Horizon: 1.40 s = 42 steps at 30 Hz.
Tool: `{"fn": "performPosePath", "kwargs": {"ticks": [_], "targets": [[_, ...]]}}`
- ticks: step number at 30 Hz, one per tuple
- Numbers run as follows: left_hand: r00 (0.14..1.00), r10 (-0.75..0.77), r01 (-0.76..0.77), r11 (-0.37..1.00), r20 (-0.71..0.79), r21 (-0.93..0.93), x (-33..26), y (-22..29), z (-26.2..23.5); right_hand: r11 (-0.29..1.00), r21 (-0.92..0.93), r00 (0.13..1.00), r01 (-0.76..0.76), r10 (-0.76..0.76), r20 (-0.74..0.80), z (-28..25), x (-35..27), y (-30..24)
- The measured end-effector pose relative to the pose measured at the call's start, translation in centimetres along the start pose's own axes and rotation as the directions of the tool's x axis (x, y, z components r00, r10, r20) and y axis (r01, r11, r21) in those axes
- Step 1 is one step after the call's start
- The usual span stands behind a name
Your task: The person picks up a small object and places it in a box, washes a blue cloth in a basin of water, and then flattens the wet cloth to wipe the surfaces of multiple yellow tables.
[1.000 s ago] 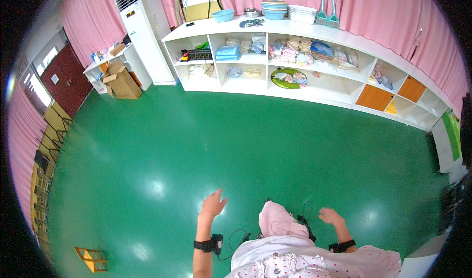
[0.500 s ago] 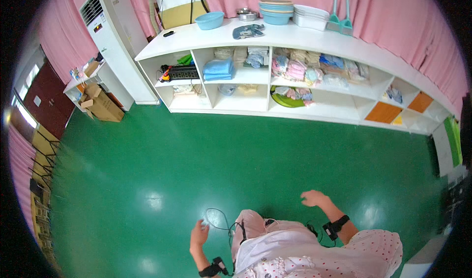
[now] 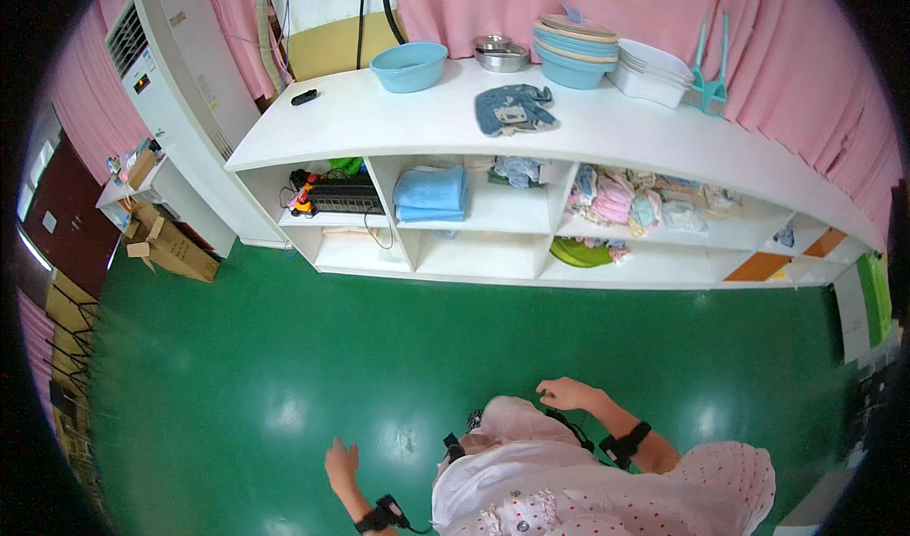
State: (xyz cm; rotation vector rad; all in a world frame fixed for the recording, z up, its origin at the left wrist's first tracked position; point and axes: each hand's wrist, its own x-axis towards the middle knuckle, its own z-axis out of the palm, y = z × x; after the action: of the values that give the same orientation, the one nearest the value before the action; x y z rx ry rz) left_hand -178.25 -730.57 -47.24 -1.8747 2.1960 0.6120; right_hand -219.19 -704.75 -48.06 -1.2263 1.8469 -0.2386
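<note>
My left hand (image 3: 342, 464) hangs low over the green floor, its fingers loosely apart with nothing in them. In front of my body, my right hand (image 3: 567, 394) holds nothing; its fingers are slightly bent and parted. Neither hand touches anything. Ahead stands a long white shelf unit (image 3: 445, 140). On its top lie a folded blue denim garment (image 3: 513, 109), a light blue basin (image 3: 409, 68), steel bowls (image 3: 501, 57), stacked blue basins (image 3: 573, 62) and white plastic bins (image 3: 648, 76). Folded blue cloth (image 3: 430, 195) sits in an upper compartment.
A tall white air conditioner (image 3: 190, 100) stands left of the shelf unit, with an open cardboard box (image 3: 175, 250) beside it. Teal dustpans (image 3: 708, 90) lean by the pink curtain (image 3: 796, 81). Green floor (image 3: 284, 346) lies between me and the shelves.
The shelf unit appears larger and closer. My left hand has swung left and down in the view; my right hand has shifted left, in front of my body.
</note>
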Motion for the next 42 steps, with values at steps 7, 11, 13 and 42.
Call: {"fn": "performPosePath", "kwargs": {"ticks": [7,11,13,42], "targets": [[0.726,0.683,-0.661,0.659,-0.083,-0.359,17.9,22.0,-11.4,0.996,0.085,0.890,0.028,0.013,-0.456,-17.0,7.4,2.2],[0.671,0.731,-0.729,0.616,-0.128,-0.299,26.3,29.1,-17.5,0.999,0.016,0.627,0.051,-0.020,-0.779,-30.7,12.9,-0.9],[0.667,0.733,-0.734,0.614,-0.135,-0.291,30.3,31.9,-20.8,0.990,-0.124,0.609,0.069,-0.141,-0.781,-37.0,16.4,-2.9],[-0.059,0.985,-0.856,0.033,-0.162,0.515,64.0,62.3,-34.7,0.950,-0.051,0.007,-0.308,-0.052,-0.999,-65.6,31.2,-19.2]]}}
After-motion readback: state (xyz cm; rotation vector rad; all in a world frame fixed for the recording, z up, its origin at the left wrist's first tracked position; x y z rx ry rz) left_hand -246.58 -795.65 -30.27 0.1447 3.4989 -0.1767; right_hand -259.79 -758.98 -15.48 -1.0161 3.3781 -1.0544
